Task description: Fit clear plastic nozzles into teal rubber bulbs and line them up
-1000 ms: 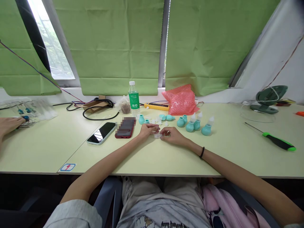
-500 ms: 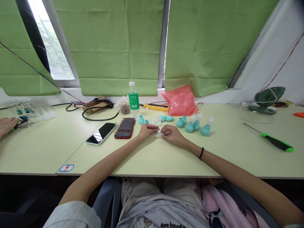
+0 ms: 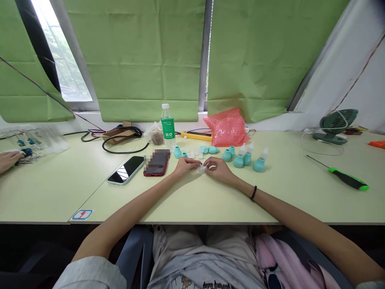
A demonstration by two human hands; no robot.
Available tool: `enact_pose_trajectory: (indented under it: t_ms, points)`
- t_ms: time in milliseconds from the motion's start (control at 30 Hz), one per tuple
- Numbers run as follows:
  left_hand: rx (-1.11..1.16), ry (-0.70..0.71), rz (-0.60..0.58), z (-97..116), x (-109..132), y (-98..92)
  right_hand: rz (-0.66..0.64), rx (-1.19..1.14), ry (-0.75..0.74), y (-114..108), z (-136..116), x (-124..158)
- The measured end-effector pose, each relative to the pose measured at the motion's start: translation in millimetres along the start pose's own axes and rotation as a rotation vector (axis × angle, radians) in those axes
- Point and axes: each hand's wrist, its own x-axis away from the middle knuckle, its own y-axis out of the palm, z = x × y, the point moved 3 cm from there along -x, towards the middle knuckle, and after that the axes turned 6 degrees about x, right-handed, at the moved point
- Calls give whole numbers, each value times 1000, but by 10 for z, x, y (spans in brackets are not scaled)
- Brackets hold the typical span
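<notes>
Fingers of our left hand (image 3: 186,164) and right hand (image 3: 218,168) pinch one small clear plastic piece (image 3: 201,169) near a water bottle (image 3: 167,127) whose green label's writing we cannot read.

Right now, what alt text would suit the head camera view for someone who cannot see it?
The person's left hand and right hand pinch a small clear piece between them on a pale table. Teal bulbs, a water bottle and pink bubble wrap sit behind, two phones alongside.
</notes>
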Motion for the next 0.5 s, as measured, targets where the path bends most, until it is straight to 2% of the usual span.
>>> enact_pose_trajectory:
  t_ms: [100,233,500]
  points:
    - [42,-6,-6,2,1,2,18,8,-6,-7,3,-6]
    - [-14,-9,6,15,17,-3,29,3,-11,-7,5,-8]
    - [-134,127,25,71,29,-12,-16,-9,39,20,28,1]
